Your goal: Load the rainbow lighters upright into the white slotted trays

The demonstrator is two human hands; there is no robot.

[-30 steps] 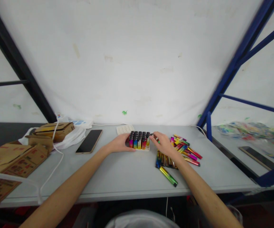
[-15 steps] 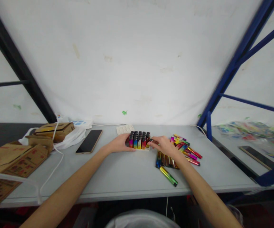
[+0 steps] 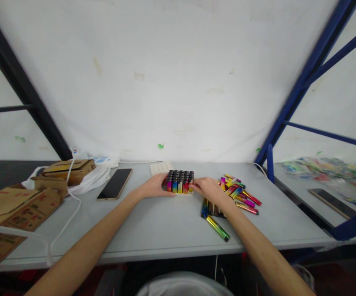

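Observation:
A white tray [image 3: 180,193] packed with several upright, black-capped, rainbow-coloured lighters [image 3: 179,181] stands at the middle of the grey table [image 3: 153,224]. My left hand [image 3: 152,187] rests against the tray's left side with its fingers curled around it. My right hand [image 3: 205,188] presses its pinched fingers against the tray's front right corner; what they pinch is hidden. A loose heap of rainbow-coloured lighters [image 3: 238,194] lies just right of my right hand, and one lighter [image 3: 217,228] lies nearer the front edge.
An empty white tray [image 3: 161,167] lies behind the filled one. A phone [image 3: 115,183] lies face up to the left, beside cardboard boxes [image 3: 17,207], a plastic bag and a white cable. Blue rack bars [image 3: 301,86] rise at the right, with a neighbouring table beyond.
My right hand has slid left and a little toward me, from the tray's back right corner to its front right corner. My left hand has stayed against the tray.

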